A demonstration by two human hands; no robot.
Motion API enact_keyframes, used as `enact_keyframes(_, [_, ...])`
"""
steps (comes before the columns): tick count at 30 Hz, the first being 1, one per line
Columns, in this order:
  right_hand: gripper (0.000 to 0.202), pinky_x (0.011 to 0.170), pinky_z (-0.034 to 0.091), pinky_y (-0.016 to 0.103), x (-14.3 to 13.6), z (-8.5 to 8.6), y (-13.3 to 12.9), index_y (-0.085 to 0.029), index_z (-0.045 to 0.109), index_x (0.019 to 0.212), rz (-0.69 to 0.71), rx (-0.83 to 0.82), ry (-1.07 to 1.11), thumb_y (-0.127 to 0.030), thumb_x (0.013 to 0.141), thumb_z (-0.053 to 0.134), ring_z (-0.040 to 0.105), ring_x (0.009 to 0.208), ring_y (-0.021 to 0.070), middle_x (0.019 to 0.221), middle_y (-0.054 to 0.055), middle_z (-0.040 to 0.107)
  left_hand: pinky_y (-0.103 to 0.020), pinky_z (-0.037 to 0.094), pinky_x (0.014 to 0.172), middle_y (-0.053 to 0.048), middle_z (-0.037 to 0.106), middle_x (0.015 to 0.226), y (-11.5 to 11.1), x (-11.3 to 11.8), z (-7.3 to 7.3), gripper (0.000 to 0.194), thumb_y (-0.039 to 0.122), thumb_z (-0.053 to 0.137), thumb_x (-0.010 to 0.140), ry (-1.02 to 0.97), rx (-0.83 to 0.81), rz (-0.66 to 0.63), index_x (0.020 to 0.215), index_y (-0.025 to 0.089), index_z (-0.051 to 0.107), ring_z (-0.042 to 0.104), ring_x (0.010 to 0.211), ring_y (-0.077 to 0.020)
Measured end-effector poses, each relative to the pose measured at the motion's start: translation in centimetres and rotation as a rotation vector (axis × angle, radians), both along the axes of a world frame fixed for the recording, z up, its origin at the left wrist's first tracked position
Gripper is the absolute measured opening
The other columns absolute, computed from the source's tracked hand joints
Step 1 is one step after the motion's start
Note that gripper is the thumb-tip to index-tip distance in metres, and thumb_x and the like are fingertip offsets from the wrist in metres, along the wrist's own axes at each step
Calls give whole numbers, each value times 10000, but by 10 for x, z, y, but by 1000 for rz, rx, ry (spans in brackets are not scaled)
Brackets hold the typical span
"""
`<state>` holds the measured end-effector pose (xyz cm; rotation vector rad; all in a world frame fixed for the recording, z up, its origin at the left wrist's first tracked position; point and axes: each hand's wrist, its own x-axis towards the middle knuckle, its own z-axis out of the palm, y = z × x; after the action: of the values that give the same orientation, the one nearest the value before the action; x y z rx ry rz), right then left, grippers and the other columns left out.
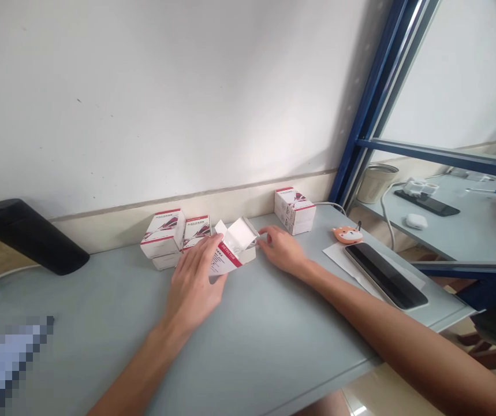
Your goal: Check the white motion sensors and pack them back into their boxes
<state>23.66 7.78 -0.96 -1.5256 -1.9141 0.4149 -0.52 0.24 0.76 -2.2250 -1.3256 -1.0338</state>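
Observation:
A small white cardboard box (226,261) with a red band reading "DETECTOR" stands tilted over the desk, its lid flap (239,232) raised. My left hand (196,277) is wrapped round the box's left side, thumb at the front. At the opposite side, my right hand (282,248) has its fingers curled and pressed together at the edge of the flap. The box's inside is mostly out of sight. Just behind my left hand are a similar closed box (197,229) and a stack of such boxes (163,231).
Another stack of boxes (294,211) stands by the wall at right. Nearby lie an orange animal-faced item (348,234), white paper (338,257) and a phone (386,274). A black upright object (31,234) stands at left. A blue-framed partition (360,104) borders the grey desk (269,346).

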Motion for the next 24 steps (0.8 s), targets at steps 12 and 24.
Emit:
enact_keyframes(12, [240,798,511,309,-7,16,-22,-297,775,1138,632,342,-42,-299,1081,541,659,848,179,1051,49,717,-492,523,1123,-116,666,1476,0,-4,1,730,142,629,968,129,0,-48,1619,289,334,630,1380,-325])
enact_keyframes(24, [192,829,535,316,-12,14,-22,-253,755,988,717,98,101,-136,994,603,661,901,178,1037,38,690,-450,530,1105,-79,691,1444,1,-5,0,654,98,589,958,195,12,-60,1558,296,422,664,1328,-293])
